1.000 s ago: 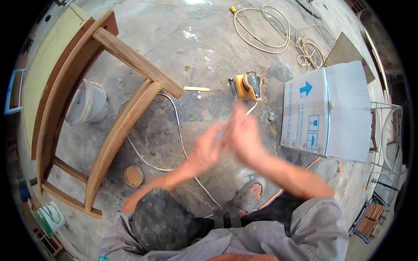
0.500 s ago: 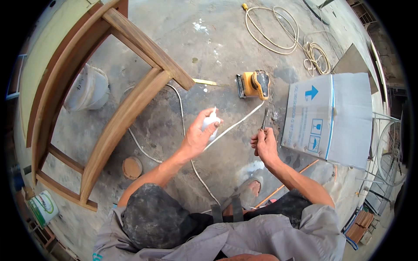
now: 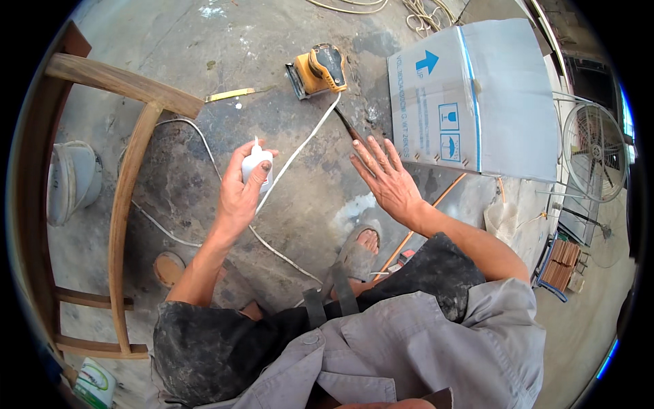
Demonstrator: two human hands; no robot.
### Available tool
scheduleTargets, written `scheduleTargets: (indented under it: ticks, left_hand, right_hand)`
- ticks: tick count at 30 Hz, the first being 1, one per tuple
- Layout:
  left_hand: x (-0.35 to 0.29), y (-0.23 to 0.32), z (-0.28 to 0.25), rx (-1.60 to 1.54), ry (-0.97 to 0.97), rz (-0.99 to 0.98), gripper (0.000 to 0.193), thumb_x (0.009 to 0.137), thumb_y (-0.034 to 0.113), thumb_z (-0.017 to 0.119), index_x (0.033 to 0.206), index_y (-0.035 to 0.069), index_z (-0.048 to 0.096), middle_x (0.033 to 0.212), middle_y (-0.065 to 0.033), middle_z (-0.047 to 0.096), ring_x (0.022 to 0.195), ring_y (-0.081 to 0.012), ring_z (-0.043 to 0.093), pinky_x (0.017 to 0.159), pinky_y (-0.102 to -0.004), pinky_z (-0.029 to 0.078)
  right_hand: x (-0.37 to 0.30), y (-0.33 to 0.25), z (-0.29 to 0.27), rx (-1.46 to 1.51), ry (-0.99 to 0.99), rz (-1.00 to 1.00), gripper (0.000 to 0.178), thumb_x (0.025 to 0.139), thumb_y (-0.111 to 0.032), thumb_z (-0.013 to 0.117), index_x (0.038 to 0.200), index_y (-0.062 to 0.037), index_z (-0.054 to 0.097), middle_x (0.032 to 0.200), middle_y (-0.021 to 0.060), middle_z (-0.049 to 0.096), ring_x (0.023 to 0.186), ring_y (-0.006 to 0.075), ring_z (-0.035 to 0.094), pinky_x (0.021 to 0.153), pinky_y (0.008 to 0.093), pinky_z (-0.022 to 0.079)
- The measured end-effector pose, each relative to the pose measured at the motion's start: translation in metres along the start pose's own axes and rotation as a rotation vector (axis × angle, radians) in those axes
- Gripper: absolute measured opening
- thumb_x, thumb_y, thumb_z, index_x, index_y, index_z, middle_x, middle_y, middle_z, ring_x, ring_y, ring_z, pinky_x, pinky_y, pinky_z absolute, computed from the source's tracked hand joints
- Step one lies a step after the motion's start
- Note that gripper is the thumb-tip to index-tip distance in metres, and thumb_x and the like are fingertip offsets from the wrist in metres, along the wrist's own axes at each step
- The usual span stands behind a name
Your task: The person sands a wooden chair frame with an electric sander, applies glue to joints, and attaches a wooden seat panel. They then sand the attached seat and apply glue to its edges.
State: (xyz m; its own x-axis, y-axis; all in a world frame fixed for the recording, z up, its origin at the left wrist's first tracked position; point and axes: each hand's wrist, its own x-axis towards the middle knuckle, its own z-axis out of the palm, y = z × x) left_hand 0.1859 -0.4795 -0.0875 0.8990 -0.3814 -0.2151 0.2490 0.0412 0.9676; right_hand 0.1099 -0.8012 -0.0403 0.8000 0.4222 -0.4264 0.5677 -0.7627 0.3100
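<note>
My left hand (image 3: pixel 240 187) is wrapped round a small white squeeze bottle (image 3: pixel 257 163) with its narrow nozzle pointing up. My right hand (image 3: pixel 390 178) is open, fingers spread and back upward, holding nothing. Just beyond its fingertips a thin dark tool (image 3: pixel 349 125) lies on the floor, its near end close to or under the fingers; its exact kind is unclear. Past the tool stands a yellow and black electric sander (image 3: pixel 320 70). The sander's pale cord (image 3: pixel 298 151) runs between my hands. A yellow cutter (image 3: pixel 235 94) lies left of the sander.
A curved wooden chair frame (image 3: pixel 129 194) takes up the left side, with a white bucket (image 3: pixel 85 180) behind it. At right stands a large cardboard box (image 3: pixel 507 95), with a wire-guarded fan (image 3: pixel 594 150) beyond. A round tan lid or dish (image 3: pixel 168 268) sits near my left forearm.
My right hand has let go of the thin dark tool and spread its fingers; the tool now lies by the sander. The left hand still holds the bottle. The view has shifted right.
</note>
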Motion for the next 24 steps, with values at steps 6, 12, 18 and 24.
scheduleTargets:
  ticks: [6, 12, 18, 24]
  left_hand:
    - [-0.005, -0.002, -0.008, 0.020, 0.036, 0.030, 0.045, 0.108, 0.024, 0.059, 0.145, 0.001, 0.047, 0.130, -0.0110, 0.069, 0.111, -0.0126, 0.063, 0.093, -0.0288, 0.053]
    - [-0.002, -0.003, -0.005, -0.021, -0.005, -0.016, 0.044, 0.108, 0.024, 0.059, 0.144, 0.000, 0.048, 0.129, -0.0090, 0.069, 0.107, -0.0118, 0.062, 0.091, -0.0282, 0.052]
    - [-0.012, -0.012, -0.019, -0.037, 0.060, -0.086, 0.045, 0.108, 0.026, 0.060, 0.143, 0.000, 0.049, 0.127, -0.0082, 0.070, 0.106, -0.0105, 0.062, 0.088, -0.0272, 0.053]
    - [-0.008, -0.013, -0.017, -0.069, 0.058, -0.131, 0.043, 0.108, 0.024, 0.060, 0.142, 0.000, 0.050, 0.128, -0.0090, 0.070, 0.107, -0.0116, 0.064, 0.089, -0.0284, 0.055]
  right_hand:
    - [-0.002, 0.014, -0.027, 0.451, -0.059, 0.020, 0.048, 0.093, -0.014, 0.063, 0.139, -0.0042, 0.057, 0.151, 0.0166, 0.045, 0.139, 0.0336, 0.046, 0.113, 0.0534, 0.039]
    - [-0.113, 0.072, -0.030, 2.389, -0.643, 0.619, 0.067, 0.107, -0.058, 0.045, 0.067, -0.0059, 0.054, 0.043, 0.0039, 0.044, 0.034, 0.0141, 0.044, 0.034, 0.0224, 0.033]
    - [-0.215, 0.081, -0.070, 2.911, 0.017, 0.296, 0.043, 0.109, -0.053, 0.044, 0.104, -0.0113, 0.054, 0.087, 0.0147, 0.057, 0.077, 0.0299, 0.055, 0.063, 0.0451, 0.051]
    - [-0.188, 0.029, -0.062, 3.372, 0.400, -0.940, 0.059, 0.106, -0.055, 0.049, 0.148, -0.0126, 0.052, 0.121, 0.0216, 0.070, 0.121, 0.0547, 0.060, 0.099, 0.0758, 0.043]
